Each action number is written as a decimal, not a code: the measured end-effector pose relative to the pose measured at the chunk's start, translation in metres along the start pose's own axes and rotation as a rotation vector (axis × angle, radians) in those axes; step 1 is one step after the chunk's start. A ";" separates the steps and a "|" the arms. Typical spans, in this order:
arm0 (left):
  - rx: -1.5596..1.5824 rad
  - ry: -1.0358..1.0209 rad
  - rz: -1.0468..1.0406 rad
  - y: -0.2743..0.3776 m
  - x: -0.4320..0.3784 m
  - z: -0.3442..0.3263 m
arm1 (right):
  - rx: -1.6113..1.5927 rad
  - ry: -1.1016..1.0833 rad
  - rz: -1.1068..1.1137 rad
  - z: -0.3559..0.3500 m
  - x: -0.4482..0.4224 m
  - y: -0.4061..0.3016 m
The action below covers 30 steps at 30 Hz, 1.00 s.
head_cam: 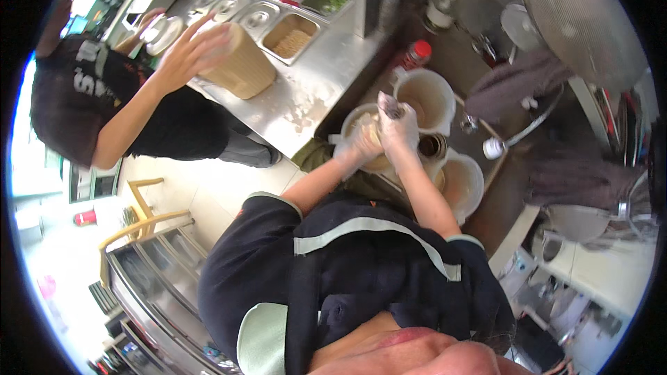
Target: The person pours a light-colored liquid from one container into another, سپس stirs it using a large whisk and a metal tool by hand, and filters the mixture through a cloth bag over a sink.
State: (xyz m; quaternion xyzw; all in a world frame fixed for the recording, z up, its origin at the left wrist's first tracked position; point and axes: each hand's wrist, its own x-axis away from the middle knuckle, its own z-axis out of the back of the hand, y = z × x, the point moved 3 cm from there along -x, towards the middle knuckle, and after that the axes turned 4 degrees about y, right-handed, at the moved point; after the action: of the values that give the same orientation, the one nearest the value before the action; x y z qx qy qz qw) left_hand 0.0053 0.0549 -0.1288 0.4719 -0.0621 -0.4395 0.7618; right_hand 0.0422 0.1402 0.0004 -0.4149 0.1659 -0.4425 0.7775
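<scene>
My left hand (362,140) and my right hand (398,127), both in thin clear gloves, are close together over a white plastic tub (348,124). A dark, silvery piece of food (391,107), perhaps fish, sticks up out of my right hand. Something pale and yellowish (374,127) shows at my blurred left hand; whether it is gripped there I cannot tell. Beyond my right hand stands another white tub (424,99) with some brownish content. An open jar (432,145) and a third tub (461,185) are to the right of my wrists.
A person in a black shirt (78,109) stands at the left, an arm over a tan ribbed container (242,65) on the steel counter (292,109). Steel food pans (292,36) line that counter. A red-capped jar (417,53), a pump bottle (442,10) and a hanging dark cloth (516,83) lie beyond the tubs.
</scene>
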 end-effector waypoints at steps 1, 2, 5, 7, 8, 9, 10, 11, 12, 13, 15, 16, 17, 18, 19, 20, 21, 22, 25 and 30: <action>-0.185 0.053 0.030 -0.016 0.004 -0.007 | -0.039 -0.015 -0.018 -0.003 -0.001 -0.002; -0.280 -0.022 0.021 -0.013 -0.004 -0.012 | -0.073 -0.021 -0.044 -0.003 -0.001 0.000; -0.441 -0.002 0.008 0.028 -0.021 0.010 | -0.048 0.028 -0.045 0.004 -0.002 -0.004; -0.370 -0.209 0.301 0.034 -0.022 0.023 | -0.086 -0.039 -0.021 0.001 -0.003 -0.001; -0.294 -0.096 0.201 0.027 -0.018 0.026 | -0.125 -0.086 -0.029 -0.001 -0.004 0.000; -0.304 -0.072 0.206 0.023 -0.015 0.026 | -0.128 -0.099 -0.006 -0.003 -0.004 -0.002; -0.370 -0.097 0.230 0.021 -0.013 0.024 | -0.067 -0.103 -0.004 -0.004 -0.005 -0.003; -0.436 -0.124 0.252 0.018 -0.012 0.023 | -0.008 -0.103 -0.002 -0.005 -0.006 -0.002; -0.410 -0.160 0.309 0.016 -0.014 0.022 | -0.011 -0.041 0.019 -0.008 -0.007 0.003; -0.416 -0.141 0.308 0.020 -0.016 0.028 | -0.016 -0.043 0.039 -0.009 -0.007 0.003; -0.315 -0.209 0.310 0.029 -0.018 0.041 | 0.011 -0.081 -0.091 -0.011 -0.009 0.004; -0.293 -0.216 0.317 0.029 -0.016 0.044 | 0.012 -0.090 -0.110 -0.011 -0.005 -0.002; -0.272 -0.220 0.324 0.030 -0.014 0.047 | 0.013 -0.100 -0.126 -0.011 0.000 -0.009; -0.262 -0.276 0.315 0.036 -0.020 0.049 | -0.140 -0.047 -0.031 -0.007 0.001 -0.012; -0.252 -0.324 0.330 0.041 -0.019 0.053 | -0.047 -0.100 -0.114 0.002 0.006 -0.026; -0.263 -0.291 0.328 0.043 -0.023 0.057 | -0.093 -0.083 -0.117 -0.002 0.001 -0.019; -0.231 -0.294 0.324 0.046 -0.023 0.059 | -0.138 -0.070 -0.121 -0.005 -0.002 -0.012; -0.193 -0.299 0.323 0.050 -0.021 0.061 | -0.138 -0.082 -0.092 -0.001 0.000 -0.015; -0.075 -0.305 0.323 0.051 -0.013 0.061 | -0.243 -0.222 -0.073 0.000 0.010 -0.025; -0.117 -0.043 0.034 0.035 -0.022 0.081 | -0.245 -0.196 -0.101 0.002 -0.003 -0.004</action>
State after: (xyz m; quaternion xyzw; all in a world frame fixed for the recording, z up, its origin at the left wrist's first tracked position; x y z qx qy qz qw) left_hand -0.0285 0.0230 -0.0501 0.4159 -0.0606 -0.4392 0.7940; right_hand 0.0400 0.1426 0.0047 -0.5555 0.1209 -0.4151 0.7103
